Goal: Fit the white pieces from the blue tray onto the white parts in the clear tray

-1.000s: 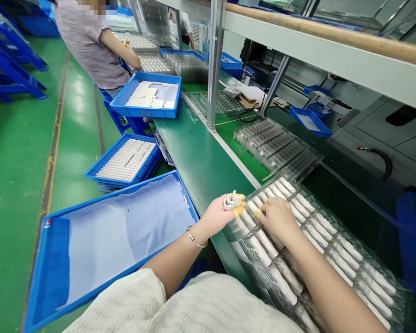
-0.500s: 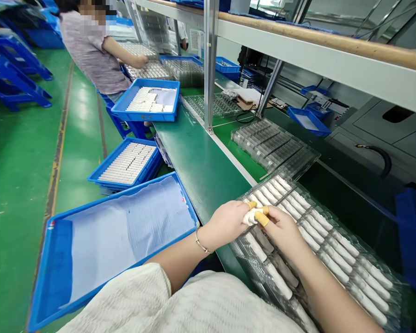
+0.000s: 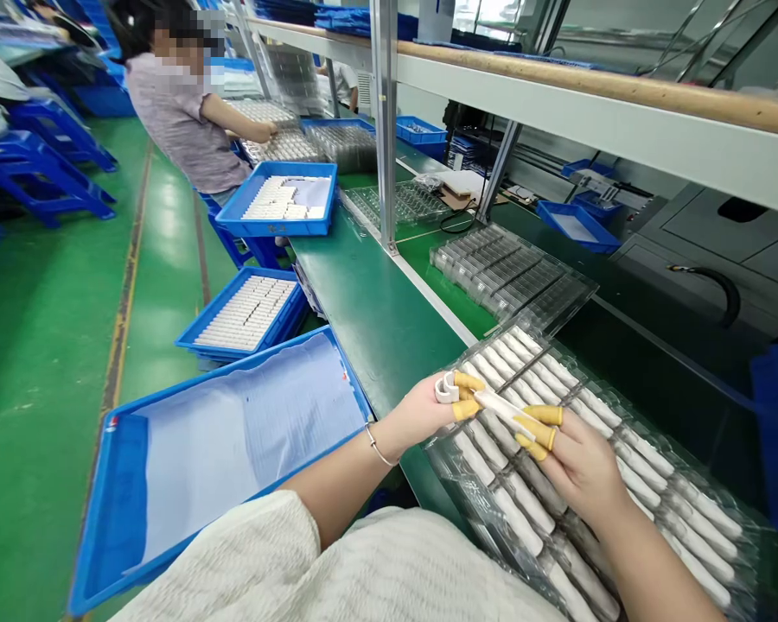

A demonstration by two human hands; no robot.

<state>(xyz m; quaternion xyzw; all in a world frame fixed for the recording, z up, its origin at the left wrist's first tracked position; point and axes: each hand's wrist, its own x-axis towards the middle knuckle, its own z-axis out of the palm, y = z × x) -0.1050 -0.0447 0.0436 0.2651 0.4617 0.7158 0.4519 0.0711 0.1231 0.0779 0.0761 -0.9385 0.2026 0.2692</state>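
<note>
My left hand (image 3: 437, 406), with yellow finger cots, is closed round a small bunch of white tube-shaped parts (image 3: 445, 388) at the near left corner of a clear blister tray (image 3: 687, 458). My right hand (image 3: 574, 453), also in yellow cots, pinches one long white part (image 3: 502, 408) and holds it just above the tray, its far end touching my left fingers. Rows of the same white parts fill the tray's pockets. A big blue bin (image 3: 123, 510) lined with pale blue sheet lies to my left.
The green conveyor belt (image 3: 376, 302) runs ahead. A stack of clear trays (image 3: 512, 272) sits behind mine. Two blue bins of white parts (image 3: 246, 311) (image 3: 285, 197) stand further left. Another person (image 3: 181, 112) works up the line. A metal post (image 3: 384, 130) and shelf rise ahead.
My right hand has lifted one white part out of the tray and drawn back to the right. My left hand keeps its bunch and has risen slightly.
</note>
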